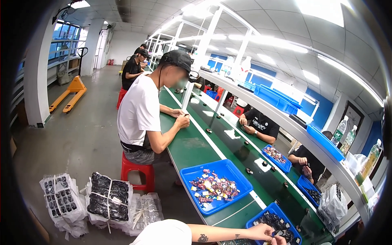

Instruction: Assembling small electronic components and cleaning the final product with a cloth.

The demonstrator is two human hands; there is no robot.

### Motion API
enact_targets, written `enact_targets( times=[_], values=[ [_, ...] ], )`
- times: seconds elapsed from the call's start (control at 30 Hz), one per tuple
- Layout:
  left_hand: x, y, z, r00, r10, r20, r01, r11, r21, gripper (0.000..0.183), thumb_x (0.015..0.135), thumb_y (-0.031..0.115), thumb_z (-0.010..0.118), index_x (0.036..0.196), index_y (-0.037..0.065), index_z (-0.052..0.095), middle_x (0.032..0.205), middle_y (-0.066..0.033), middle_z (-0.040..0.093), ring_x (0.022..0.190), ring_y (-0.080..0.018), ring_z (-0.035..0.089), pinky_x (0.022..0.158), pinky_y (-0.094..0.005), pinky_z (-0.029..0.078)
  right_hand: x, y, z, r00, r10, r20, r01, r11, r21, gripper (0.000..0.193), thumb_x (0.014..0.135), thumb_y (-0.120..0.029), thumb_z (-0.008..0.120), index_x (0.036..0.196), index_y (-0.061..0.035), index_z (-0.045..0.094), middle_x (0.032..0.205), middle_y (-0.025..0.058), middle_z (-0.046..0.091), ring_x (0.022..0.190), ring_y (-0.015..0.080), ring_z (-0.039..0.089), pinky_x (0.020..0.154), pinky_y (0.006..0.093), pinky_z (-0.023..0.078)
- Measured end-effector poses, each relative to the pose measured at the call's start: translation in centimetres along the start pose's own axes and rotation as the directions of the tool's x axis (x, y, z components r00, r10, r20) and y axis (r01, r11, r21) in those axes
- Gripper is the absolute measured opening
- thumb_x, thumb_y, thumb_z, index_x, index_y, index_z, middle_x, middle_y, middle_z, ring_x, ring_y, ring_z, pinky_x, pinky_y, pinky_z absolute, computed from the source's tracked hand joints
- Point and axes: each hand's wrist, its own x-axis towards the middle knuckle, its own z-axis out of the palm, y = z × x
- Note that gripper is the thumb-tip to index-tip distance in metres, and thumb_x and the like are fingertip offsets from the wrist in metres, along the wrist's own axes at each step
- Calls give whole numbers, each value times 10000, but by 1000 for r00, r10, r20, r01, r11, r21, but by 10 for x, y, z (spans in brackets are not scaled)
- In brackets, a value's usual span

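Observation:
My left forearm reaches in from the lower edge, with a white sleeve at the shoulder end. My left hand (pixel 262 232) is at the near side of a blue tray (pixel 250 223) of black round parts (pixel 277 222). Its fingertips are pinched together at a small dark piece too small to name. My right hand (pixel 279 240) meets it there, cut off by the lower edge, its fingers also closed around that spot. Farther up the bench stands a larger blue tray (pixel 185 173) of small red, white and yellow pieces (pixel 214 187).
A co-worker in a white shirt (pixel 139 106) sits on a red stool (pixel 139 173) at the green bench (pixel 185 143). Small dark parts lie along the dark belt (pixel 234 143). A shelf (pixel 281 108) overhangs the right side. Bundled black trays (pixel 108 194) stand on the floor, left.

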Motion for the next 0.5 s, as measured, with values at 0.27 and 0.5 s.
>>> enact_targets(
  times=[0.27, 0.5],
  values=[
    [-8, 21, -8, 999, -43, 11, 43, 999, -14, 303, 716, 292, 687, 774, 5, 610, 744, -102, 637, 742, -195, 627, 671, -297, 490, -2, -9, 1, 1000, 9, 22, -10, 998, 62, 191, 865, -92, 637, 1034, -6, 609, 906, 54, 632, 738, 110, 573, 644, 211, 464],
    [-9, 18, -7, 999, -53, -1, 53, 999, -2, 327, 721, 317, 673, 790, 4, 610, 760, -118, 642, 753, -212, 629, 681, -315, 492, 2, 8, -1, 999, -54, 3, 54, 999, 6, 199, 869, -94, 635, 1042, -3, 601, 903, 50, 628, 730, 111, 574, 639, 212, 468]
  ],
)
